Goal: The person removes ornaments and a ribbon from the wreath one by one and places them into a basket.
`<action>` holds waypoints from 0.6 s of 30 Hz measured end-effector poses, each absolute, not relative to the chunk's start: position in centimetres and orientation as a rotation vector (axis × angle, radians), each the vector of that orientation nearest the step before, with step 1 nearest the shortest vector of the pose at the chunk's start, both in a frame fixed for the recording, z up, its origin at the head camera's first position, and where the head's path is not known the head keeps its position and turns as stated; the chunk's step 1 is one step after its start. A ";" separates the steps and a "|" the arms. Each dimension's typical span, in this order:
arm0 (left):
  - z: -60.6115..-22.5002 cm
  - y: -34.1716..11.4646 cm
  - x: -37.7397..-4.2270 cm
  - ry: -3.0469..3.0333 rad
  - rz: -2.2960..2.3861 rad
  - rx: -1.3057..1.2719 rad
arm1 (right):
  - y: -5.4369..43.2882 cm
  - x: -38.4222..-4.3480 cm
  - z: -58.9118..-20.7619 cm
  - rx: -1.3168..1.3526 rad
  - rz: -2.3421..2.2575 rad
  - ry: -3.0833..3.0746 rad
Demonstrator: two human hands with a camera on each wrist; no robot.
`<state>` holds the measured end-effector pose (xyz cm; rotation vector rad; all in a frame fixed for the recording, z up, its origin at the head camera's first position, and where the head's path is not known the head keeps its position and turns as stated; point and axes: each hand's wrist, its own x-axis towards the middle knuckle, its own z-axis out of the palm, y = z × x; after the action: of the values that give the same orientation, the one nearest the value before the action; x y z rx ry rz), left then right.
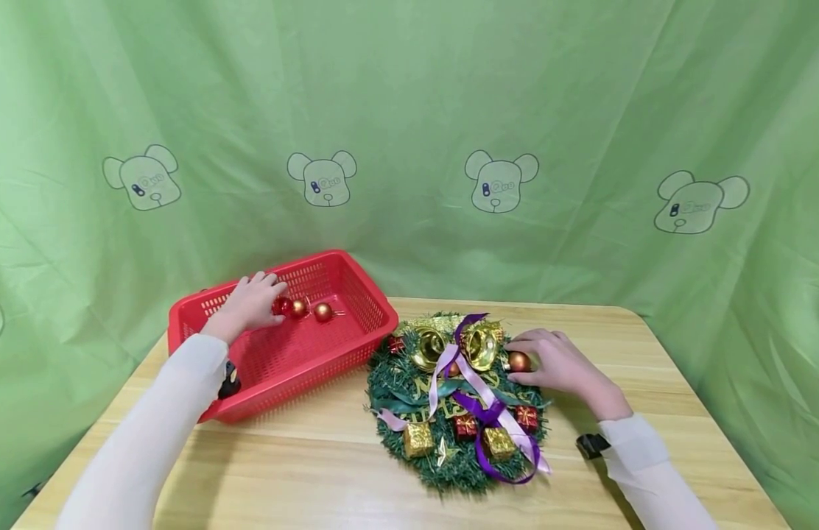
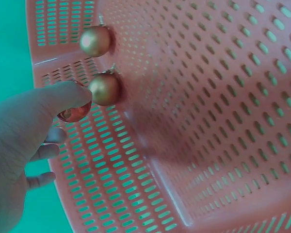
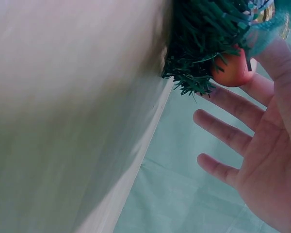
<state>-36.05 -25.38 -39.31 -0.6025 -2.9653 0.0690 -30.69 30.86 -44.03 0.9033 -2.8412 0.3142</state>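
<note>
Inside the red basket, my left hand has thumb and forefinger at a shiny red Christmas ball, pinching it by the basket's far wall. Close to those fingertips lie two gold balls, one nearer and one farther. My right hand is at the right edge of a green Christmas wreath. Its thumb and forefinger are around a copper-coloured ball against the tinsel, while the other fingers stretch out. The thumb tip is hidden in the greenery.
The wreath carries gold bells, purple ribbon, pink ribbon and small gift boxes. It lies on a wooden table, right of the basket. A green curtain with bear-head prints hangs behind.
</note>
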 end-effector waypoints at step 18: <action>-42.0 -26.0 -36.1 -3.020 0.108 -0.569 | 30.9 -30.9 -44.3 0.900 0.318 -2.843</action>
<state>-36.12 -26.04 -42.00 -0.5695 -3.0196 0.1077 -30.90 30.94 -44.29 0.8997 -2.8428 0.3175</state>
